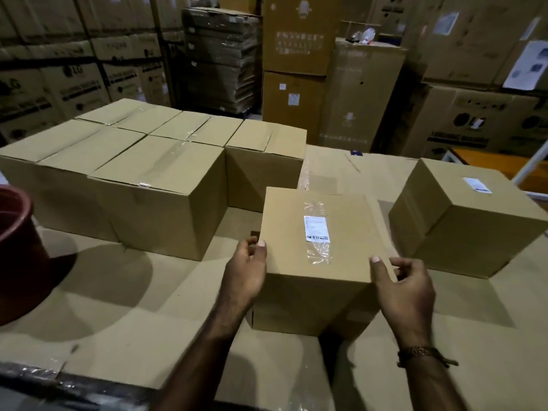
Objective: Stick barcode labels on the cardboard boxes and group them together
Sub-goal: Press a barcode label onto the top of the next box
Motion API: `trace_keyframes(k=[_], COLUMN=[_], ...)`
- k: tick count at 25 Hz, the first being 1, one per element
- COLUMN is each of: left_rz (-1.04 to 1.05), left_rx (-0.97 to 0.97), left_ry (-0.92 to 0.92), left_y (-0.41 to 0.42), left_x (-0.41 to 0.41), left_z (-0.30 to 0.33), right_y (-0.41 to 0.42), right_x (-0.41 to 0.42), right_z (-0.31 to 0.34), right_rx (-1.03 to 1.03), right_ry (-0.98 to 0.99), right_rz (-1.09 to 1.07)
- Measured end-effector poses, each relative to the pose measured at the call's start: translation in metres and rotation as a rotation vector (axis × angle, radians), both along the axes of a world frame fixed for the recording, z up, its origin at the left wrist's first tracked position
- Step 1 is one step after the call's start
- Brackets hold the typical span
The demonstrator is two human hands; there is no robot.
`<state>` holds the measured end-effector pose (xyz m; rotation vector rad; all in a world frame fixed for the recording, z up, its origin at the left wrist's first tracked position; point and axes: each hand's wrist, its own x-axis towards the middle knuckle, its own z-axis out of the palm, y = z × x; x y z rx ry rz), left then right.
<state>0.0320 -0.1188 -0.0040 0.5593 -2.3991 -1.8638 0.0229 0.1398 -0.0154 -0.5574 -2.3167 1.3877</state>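
Note:
A small cardboard box (299, 247) stands in front of me on a cardboard-covered surface (148, 307). A white barcode label (316, 229) under clear tape sits on its top. My left hand (246, 271) grips the box's left edge, thumb on top. My right hand (403, 289) holds the right front corner, thumb on the top face and fingers curled at the side. To the right stands another labelled box (462, 221), its label (477, 185) on top. Several plain taped boxes (154, 179) are grouped at the left and behind.
A dark red bucket (17, 250) stands at the left edge. Tall stacks of large cartons (296, 54) and flattened cardboard (219, 60) fill the background. An orange surface (486, 164) shows at the far right.

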Motion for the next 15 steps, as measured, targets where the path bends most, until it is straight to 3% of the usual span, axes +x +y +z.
trace_keyframes(k=[3, 6, 10, 15], left_rz=[0.031, -0.108, -0.302, -0.322], left_rx=[-0.274, -0.576, -0.733, -0.971], left_ry=[0.140, 0.253, 0.175, 0.175], left_y=[0.002, 0.014, 0.033, 0.038], left_x=[-0.016, -0.044, -0.083, -0.093], left_z=[0.009, 0.017, 0.026, 0.009], right_y=[-0.005, -0.016, -0.034, -0.055], right_x=[-0.001, -0.019, -0.074, -0.144], right_z=[0.005, 0.022, 0.040, 0.042], right_rx=[0.236, 0.458, 0.396, 0.702], right_ry=[-0.018, 0.073, 0.084, -0.073], right_rz=[-0.036, 0.040, 0.364, 0.548])
